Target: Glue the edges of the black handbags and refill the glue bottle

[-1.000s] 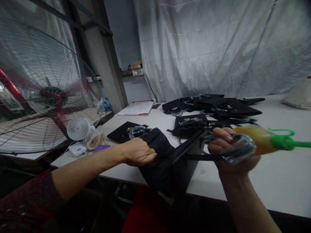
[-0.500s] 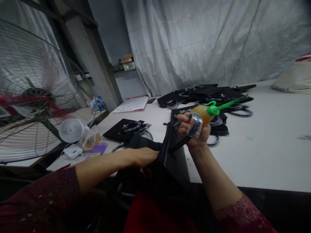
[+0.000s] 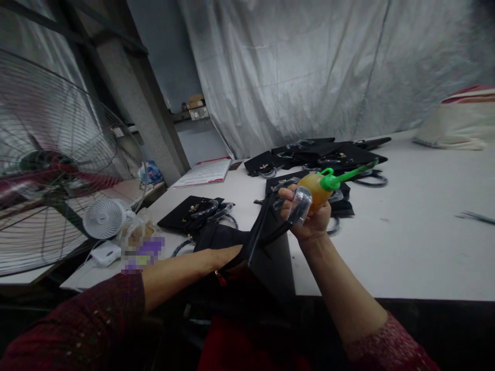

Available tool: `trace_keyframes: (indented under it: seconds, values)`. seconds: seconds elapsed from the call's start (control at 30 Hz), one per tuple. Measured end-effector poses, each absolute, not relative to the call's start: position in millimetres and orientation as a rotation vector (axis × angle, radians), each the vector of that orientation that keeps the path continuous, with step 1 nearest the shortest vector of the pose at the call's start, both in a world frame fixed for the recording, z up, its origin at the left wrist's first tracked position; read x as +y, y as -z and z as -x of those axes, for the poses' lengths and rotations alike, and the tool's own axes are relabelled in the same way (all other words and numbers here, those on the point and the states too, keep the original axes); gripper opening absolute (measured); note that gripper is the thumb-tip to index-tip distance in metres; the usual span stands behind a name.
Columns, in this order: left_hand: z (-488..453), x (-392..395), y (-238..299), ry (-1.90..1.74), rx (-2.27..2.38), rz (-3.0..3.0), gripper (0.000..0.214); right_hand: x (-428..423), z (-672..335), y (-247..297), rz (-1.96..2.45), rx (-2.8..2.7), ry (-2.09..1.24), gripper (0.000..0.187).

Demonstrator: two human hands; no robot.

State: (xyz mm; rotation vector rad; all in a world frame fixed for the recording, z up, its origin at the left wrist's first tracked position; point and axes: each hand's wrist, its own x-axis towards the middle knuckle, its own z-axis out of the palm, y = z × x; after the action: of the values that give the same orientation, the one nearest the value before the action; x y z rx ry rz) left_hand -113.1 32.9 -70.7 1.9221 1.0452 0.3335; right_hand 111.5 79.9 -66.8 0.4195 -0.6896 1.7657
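A black handbag stands tilted at the table's front edge, its top gaping. My left hand reaches into the bag's mouth, and its fingers are hidden inside. A zipper pull hangs at the rim beside my left wrist. My right hand is closed around a squeeze bottle of amber liquid with a green nozzle pointing right and away. The bag's handle, wrapped in clear plastic, passes over the fingers of this same hand.
Another black handbag lies to the left, and several more are piled at the back. A printed sheet lies at the back left. A large fan and a small white fan stand left. A cream cloth bundle sits far right.
My left hand has gone deeper into the handbag, so less of it shows. My right hand still holds the bottle. The view has shifted slightly to the right.
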Motion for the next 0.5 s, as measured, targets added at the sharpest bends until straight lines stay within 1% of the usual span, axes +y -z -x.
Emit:
trace_keyframes:
  seconds: [0.2, 0.3, 0.37, 0.43, 0.47, 0.5]
  values:
    - [129, 48, 61, -0.343, 0.984, -1.897, 0.043, 82, -112, 69, -0.44, -0.674, -1.773, 0.02]
    - [140, 60, 44, -0.381, 1.037, -1.923, 0.05, 84, -115, 70, -0.436, -0.656, -1.79, 0.017]
    - [150, 66, 27, -0.362, 1.041, -1.949, 0.059, 86, -116, 70, -0.438, -0.635, -1.796, 0.018]
    - [159, 65, 8, -0.273, 0.996, -1.976, 0.071, 87, -117, 70, -0.446, -0.613, -1.797, 0.019]
    - [162, 61, -1, -0.197, 0.978, -2.008, 0.079, 88, -116, 69, -0.448, -0.604, -1.796, 0.018]
    - [164, 55, -9, -0.109, 0.973, -2.052, 0.092, 88, -115, 68, -0.446, -0.601, -1.792, 0.018]
